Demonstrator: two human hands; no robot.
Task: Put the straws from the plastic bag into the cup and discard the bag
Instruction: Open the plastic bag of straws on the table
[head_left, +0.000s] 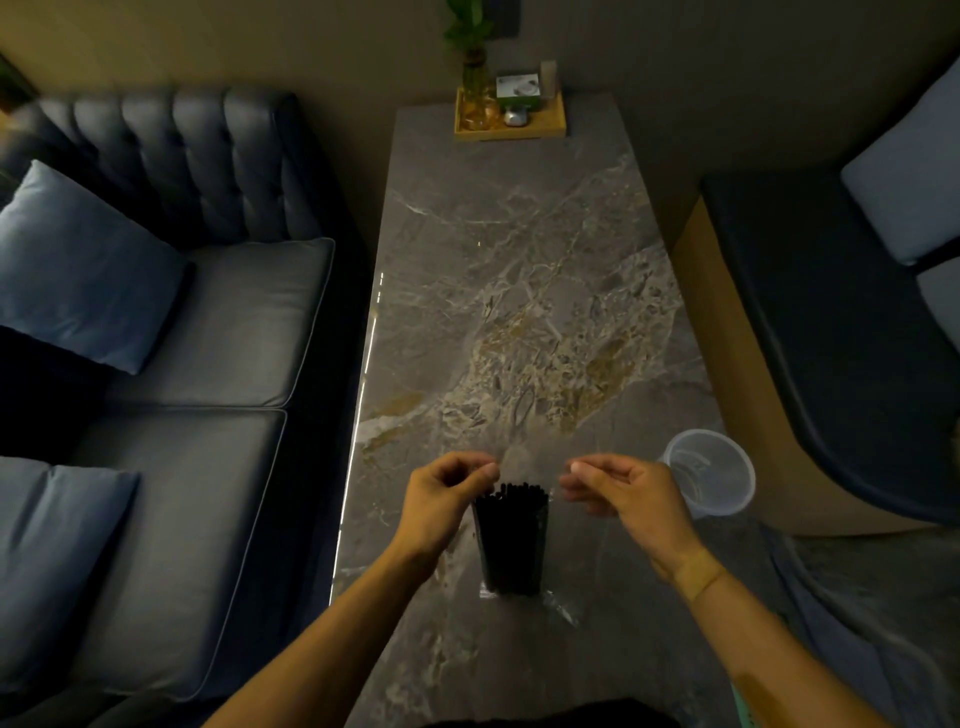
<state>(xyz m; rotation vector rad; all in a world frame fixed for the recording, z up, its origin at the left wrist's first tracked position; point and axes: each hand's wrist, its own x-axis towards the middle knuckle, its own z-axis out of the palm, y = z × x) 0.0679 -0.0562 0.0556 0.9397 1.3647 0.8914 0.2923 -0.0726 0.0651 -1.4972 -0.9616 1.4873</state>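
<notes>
A bundle of black straws (511, 540) stands in a clear plastic bag (558, 605) on the marble table (519, 291), near its front. My left hand (447, 499) pinches the bag's top edge on the left side. My right hand (618, 493) pinches the top edge on the right, so the mouth is pulled apart between them. The film itself is almost invisible at the top. An empty clear plastic cup (709, 478) stands at the table's right edge, just beyond my right hand.
A wooden tray (511, 130) with a plant vase and small items sits at the table's far end. A dark blue sofa (197, 338) with cushions runs along the left. A cushioned bench (841, 338) is on the right.
</notes>
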